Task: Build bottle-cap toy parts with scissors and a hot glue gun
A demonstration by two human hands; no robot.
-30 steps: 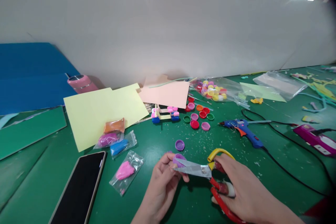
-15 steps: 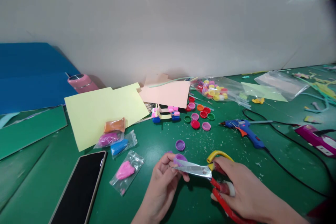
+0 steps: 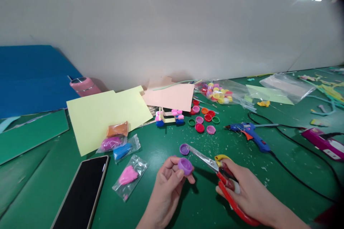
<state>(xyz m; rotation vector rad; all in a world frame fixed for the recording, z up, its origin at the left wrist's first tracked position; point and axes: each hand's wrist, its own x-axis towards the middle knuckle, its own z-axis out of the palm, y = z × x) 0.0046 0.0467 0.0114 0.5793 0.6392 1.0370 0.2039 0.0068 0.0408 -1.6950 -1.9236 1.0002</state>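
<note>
At the bottom centre of the frame my left hand [image 3: 169, 184] pinches a purple bottle cap [image 3: 185, 165] between thumb and fingers, while at the lower right my right hand [image 3: 248, 188] grips red-and-yellow-handled scissors [image 3: 205, 159], blades together. Just beyond, near the centre, the scissor tips point up-left beside another purple cap [image 3: 184, 151], though I cannot tell whether they touch it. Farther off, a blue glue gun [image 3: 248, 132] lies right of centre, and a clear bag of colourful caps [image 3: 217, 93] sits against the white partition [image 3: 161, 25].
</note>
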